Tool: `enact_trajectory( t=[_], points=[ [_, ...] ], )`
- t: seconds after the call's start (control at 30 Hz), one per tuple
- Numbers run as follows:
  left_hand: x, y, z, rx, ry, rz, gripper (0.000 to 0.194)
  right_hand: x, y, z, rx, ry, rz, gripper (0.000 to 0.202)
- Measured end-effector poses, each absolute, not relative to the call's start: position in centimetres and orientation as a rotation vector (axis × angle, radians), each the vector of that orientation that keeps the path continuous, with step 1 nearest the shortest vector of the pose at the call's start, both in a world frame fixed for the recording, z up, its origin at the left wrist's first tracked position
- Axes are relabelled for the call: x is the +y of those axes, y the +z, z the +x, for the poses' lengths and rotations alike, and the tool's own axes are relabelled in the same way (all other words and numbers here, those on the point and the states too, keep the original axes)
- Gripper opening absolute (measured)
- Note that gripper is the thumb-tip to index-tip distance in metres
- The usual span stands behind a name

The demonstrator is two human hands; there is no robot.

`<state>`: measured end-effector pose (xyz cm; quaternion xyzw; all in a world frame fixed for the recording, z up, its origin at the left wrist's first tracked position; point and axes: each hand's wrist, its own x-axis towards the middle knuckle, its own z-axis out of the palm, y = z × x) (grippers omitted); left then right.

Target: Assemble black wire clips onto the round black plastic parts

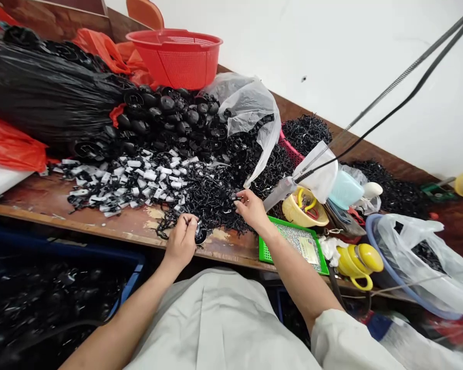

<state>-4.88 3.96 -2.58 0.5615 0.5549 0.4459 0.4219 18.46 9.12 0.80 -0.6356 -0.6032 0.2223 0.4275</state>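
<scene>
My left hand [182, 237] is closed round a round black plastic part [201, 236] at the table's front edge. Thumb and finger of my right hand [250, 208] pinch a small dark piece [237, 199] over a heap of thin black parts [212, 192]. The two hands are apart. To the left of that heap lies a pile of small white and black pieces [150, 174]. Behind it are stacked many round black housings [170, 110].
A red basket [181, 59] stands at the back. Right of my hands are a green tray [270, 252] of small metal parts, a hanging electric screwdriver [280, 192], a yellow bowl [303, 216] and a yellow mug [355, 262]. A blue crate [137, 267] stands below left.
</scene>
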Motion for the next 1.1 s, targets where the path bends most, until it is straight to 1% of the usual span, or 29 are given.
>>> enact_trajectory(
  t=[0.17, 0.33, 0.4, 0.57, 0.63, 0.7, 0.77, 0.87, 0.97, 1.03, 1.1],
  points=[
    [4.2, -2.8, -4.6, 1.335, 1.117, 1.329, 0.025, 5.4, -0.3, 18.0, -1.404, 0.732, -1.545, 0.023],
    [4.3, -3.0, -4.7, 1.276, 1.105, 1.269, 0.026, 1.2, -1.8, 17.9, -1.494, 0.817, -1.653, 0.014],
    [4.4, -3.1, -4.8, 1.25, 1.092, 1.23, 0.026, -0.1, -1.9, 18.2, -1.507, 0.748, -1.717, 0.014],
    [4.7, -3.3, -5.2, 1.174, 1.072, 1.117, 0.024, -1.5, -0.9, 18.2, -1.656, 0.424, -1.815, 0.027],
    [4.9, -3.2, -5.3, 1.147, 1.057, 1.06, 0.024, -1.7, -0.8, 17.7, -1.812, 0.384, -1.789, 0.033],
    [4.9, -2.9, -5.3, 1.126, 1.045, 0.999, 0.024, -1.7, -1.1, 17.2, -1.977, 0.436, -1.729, 0.038],
    [4.8, -2.4, -5.2, 1.101, 1.033, 0.964, 0.025, -1.3, -1.4, 17.3, -2.052, 0.456, -1.707, 0.034],
    [4.4, -1.6, -4.7, 1.048, 0.999, 0.947, 0.027, -0.4, -1.2, 18.2, -1.916, 0.339, -1.759, 0.02],
    [3.9, -0.7, -3.7, 1.011, 0.902, 0.965, 0.028, 0.1, -0.1, 19.4, -1.748, 0.238, -1.748, 0.017],
    [3.6, -0.3, -3.0, 1.001, 0.835, 0.99, 0.028, 0.0, 0.7, 19.8, -1.763, 0.356, -1.694, 0.017],
    [3.5, 0.1, -2.4, 1.001, 0.827, 0.994, 0.028, 0.0, 1.0, 19.9, -1.905, 0.572, -1.612, 0.017]
  ],
)
